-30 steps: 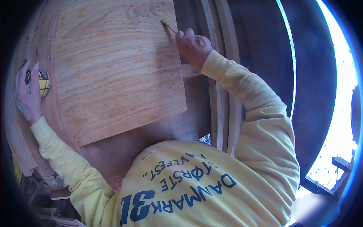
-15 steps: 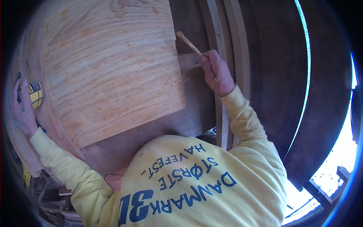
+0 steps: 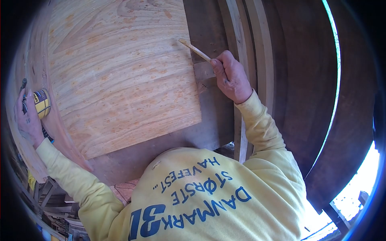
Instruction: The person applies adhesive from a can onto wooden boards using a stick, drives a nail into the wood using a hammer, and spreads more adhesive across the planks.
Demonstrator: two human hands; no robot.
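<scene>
At the left edge, my left hand [image 3: 30, 122] is closed around a small yellow and dark tin [image 3: 42, 105]. A slim dark tool [image 3: 24, 85] with a blue bit near its lower end runs along that hand; how it is held is partly hidden. My right hand [image 3: 232, 76] grips a thin wooden stick [image 3: 197, 51] between thumb and fingers. The stick's far tip lies over the right edge of a pale plywood panel [image 3: 124, 84]; whether it touches cannot be told. Brownish spots and wood grain mark the panel's face.
A curved wooden board [image 3: 66, 132] borders the panel's left side. Upright timber strips [image 3: 263, 52] stand right of my right hand, beside large dark boards [image 3: 305, 80]. Pieces of wood [image 3: 56, 209] lie at lower left. Bright light enters at lower right.
The stick's tip has moved left and slightly down, from beside the panel's edge to over its face. My left hand keeps the tin, and the whole view has shifted slightly.
</scene>
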